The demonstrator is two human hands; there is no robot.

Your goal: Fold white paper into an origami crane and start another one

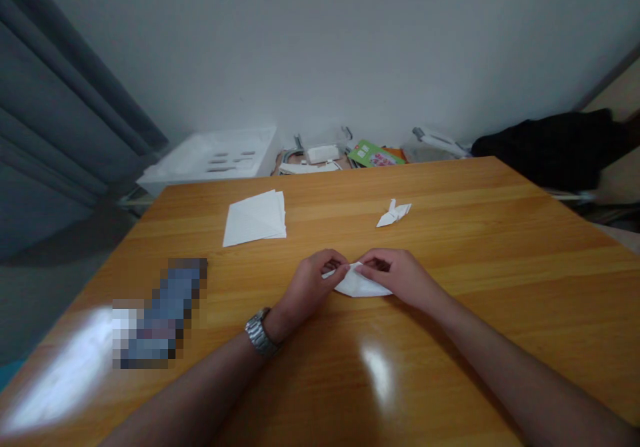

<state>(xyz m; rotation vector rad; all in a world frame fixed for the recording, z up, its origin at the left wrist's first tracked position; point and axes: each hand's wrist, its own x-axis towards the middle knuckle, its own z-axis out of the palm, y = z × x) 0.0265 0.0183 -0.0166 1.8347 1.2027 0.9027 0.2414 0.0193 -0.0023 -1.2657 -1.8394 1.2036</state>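
Note:
Both of my hands meet over a folded sheet of white paper point(364, 287) near the middle of the wooden table. My left hand point(317, 277), with a metal watch point(261, 331) on its wrist, pinches the paper's upper edge between thumb and fingers. Close beside it, my right hand point(395, 270) pinches the same edge from the other side. The paper's lower part spreads out below the fingertips; its corners are partly hidden by the hands. Farther back to the right lies a small folded paper bird point(394, 213).
A stack of white paper sheets point(256, 219) lies at the back left of the table point(465, 233). A blurred-out dark rectangular object point(167, 313) is at the left. Beyond the far edge are a white foam tray point(220, 157), a green booklet point(373, 155) and black cloth point(550, 150).

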